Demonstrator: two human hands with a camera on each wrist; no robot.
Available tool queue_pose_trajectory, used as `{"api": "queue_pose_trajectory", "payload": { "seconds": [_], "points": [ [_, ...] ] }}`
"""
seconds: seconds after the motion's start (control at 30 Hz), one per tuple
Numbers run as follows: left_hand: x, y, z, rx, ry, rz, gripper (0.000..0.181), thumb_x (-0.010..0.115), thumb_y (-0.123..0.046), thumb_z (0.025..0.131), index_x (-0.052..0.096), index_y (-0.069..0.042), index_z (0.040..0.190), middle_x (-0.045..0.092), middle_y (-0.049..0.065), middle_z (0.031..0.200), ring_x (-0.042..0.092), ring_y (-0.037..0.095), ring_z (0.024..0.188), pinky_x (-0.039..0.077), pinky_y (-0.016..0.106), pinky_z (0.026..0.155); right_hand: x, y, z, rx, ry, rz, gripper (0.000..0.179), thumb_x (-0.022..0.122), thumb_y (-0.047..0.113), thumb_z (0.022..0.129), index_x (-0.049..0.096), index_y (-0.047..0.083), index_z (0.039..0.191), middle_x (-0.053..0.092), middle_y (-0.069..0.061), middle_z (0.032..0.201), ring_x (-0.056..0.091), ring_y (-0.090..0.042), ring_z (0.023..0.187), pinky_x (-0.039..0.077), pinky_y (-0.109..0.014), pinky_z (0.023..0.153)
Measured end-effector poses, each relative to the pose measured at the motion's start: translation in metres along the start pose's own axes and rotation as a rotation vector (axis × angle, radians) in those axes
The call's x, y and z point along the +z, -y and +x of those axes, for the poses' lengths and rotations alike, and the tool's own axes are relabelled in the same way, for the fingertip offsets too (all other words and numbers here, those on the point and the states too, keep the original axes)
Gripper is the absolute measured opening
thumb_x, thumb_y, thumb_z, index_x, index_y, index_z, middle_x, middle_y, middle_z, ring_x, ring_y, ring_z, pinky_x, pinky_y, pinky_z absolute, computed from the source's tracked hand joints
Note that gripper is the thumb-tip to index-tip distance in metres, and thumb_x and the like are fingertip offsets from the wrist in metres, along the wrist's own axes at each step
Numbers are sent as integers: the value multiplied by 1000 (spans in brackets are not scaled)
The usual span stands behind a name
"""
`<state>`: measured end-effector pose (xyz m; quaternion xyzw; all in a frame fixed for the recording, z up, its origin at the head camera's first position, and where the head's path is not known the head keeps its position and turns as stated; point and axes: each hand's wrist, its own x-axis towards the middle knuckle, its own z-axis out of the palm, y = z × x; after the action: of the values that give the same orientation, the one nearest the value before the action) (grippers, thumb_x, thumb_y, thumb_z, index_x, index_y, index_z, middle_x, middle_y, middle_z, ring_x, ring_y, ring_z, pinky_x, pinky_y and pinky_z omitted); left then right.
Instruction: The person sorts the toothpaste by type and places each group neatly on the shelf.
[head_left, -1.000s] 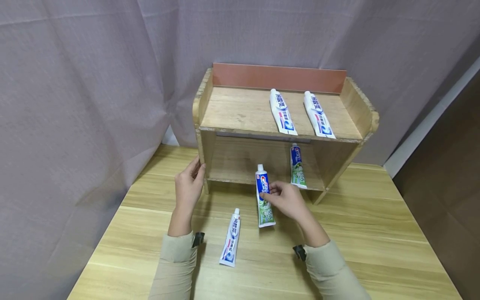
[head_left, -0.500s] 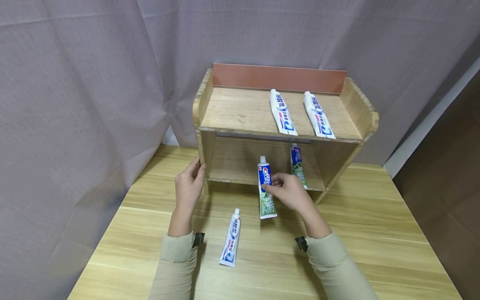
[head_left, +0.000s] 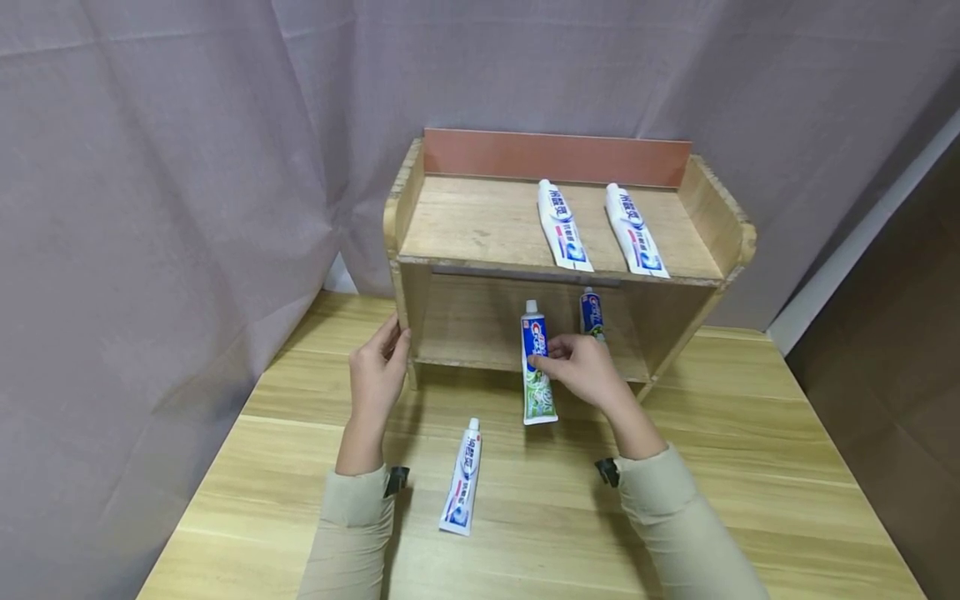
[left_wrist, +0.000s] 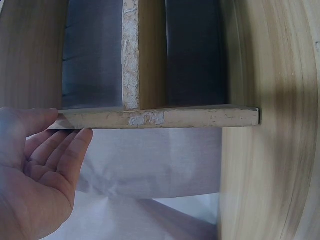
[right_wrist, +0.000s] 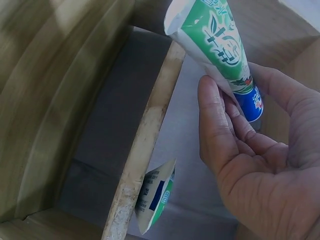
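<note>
My right hand (head_left: pixel 588 371) pinches a blue-and-green toothpaste tube (head_left: pixel 538 379) between thumb and fingers. The tube points cap-up, before the opening of the lower shelf. In the right wrist view the tube (right_wrist: pixel 222 47) shows its green end near the lower board's edge (right_wrist: pixel 145 145). My left hand (head_left: pixel 378 367) holds the left side panel of the wooden shelf (head_left: pixel 480 229), thumb on one face and fingers on the other, as the left wrist view shows at the panel (left_wrist: pixel 190 118). A second blue-and-green tube (head_left: pixel 592 312) lies on the lower shelf, partly hidden behind my right hand.
Two white-and-blue toothpaste tubes (head_left: pixel 564 225) lie side by side on the top shelf. Another white tube (head_left: pixel 462 479) lies on the wooden table (head_left: pixel 300 500) between my forearms. Grey curtain (head_left: pixel 187 167) hangs behind, and a brown panel (head_left: pixel 892 358) stands at the right.
My right hand has carried the blue-and-green tube up, forward and slightly right, toward the lower shelf. It covers more of the tube lying there. My left hand stays put.
</note>
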<state>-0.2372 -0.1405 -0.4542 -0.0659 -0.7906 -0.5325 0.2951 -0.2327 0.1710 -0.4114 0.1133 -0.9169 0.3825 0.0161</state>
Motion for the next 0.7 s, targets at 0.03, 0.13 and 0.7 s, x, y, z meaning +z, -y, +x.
{"api": "queue_pose_trajectory", "payload": {
  "seconds": [0.03, 0.13, 0.7],
  "points": [
    [0, 0, 0, 1, -1, 0, 36, 66, -13, 99, 63, -3, 133, 69, 18, 120, 72, 28, 104, 60, 19, 80, 0, 0, 1, 1, 2, 1, 35, 78, 31, 88, 72, -2, 98, 72, -7, 81, 65, -18, 69, 57, -30, 61],
    [0, 0, 0, -4, -4, -1, 36, 66, -13, 99, 64, -3, 133, 69, 18, 119, 72, 28, 102, 61, 21, 80, -2, -1, 4, 13, 13, 2, 35, 78, 32, 88, 72, -2, 97, 72, -6, 78, 65, -17, 66, 56, -30, 59],
    [0, -2, -1, -35, -2, -1, 35, 66, -13, 99, 64, -2, 132, 70, 18, 118, 73, 27, 101, 61, 21, 80, -5, -4, 21, 81, 41, -8, 38, 76, 36, 89, 71, 0, 100, 71, -6, 78, 67, -23, 68, 57, -31, 58]
  ]
}}
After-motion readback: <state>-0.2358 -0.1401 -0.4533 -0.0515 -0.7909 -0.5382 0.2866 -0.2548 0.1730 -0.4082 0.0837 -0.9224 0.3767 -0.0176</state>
